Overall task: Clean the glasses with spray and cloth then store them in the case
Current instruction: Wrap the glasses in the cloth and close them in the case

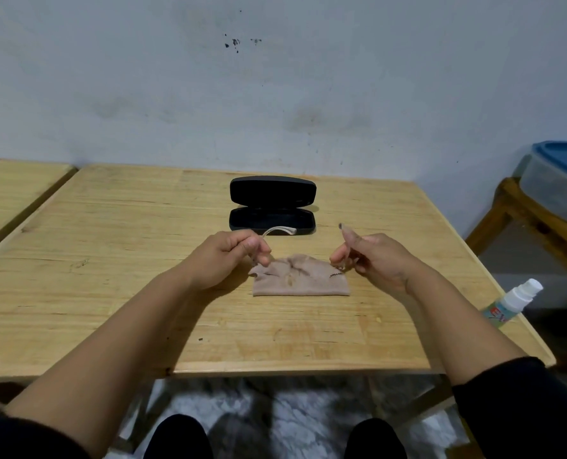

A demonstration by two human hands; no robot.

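Note:
A pair of clear-framed glasses (280, 230) hangs just above a beige cloth (300, 283) lying crumpled mid-table. My left hand (229, 256) pinches the left side of the frame, and one pale temple arm sticks out from it toward the case. My right hand (371, 260) pinches the right side with thumb and fingers, its index finger raised. The lenses are almost invisible against the cloth. A black glasses case (272, 207) stands open right behind the hands, its lid upright. A white spray bottle (513, 301) lies at the table's right edge.
The wooden table (109, 260) runs to a grey wall behind. A second wooden table (10, 187) adjoins on the left. At the right, a wooden stand (520, 213) carries a grey tub with a blue lid (560, 180). My knees show below the front edge.

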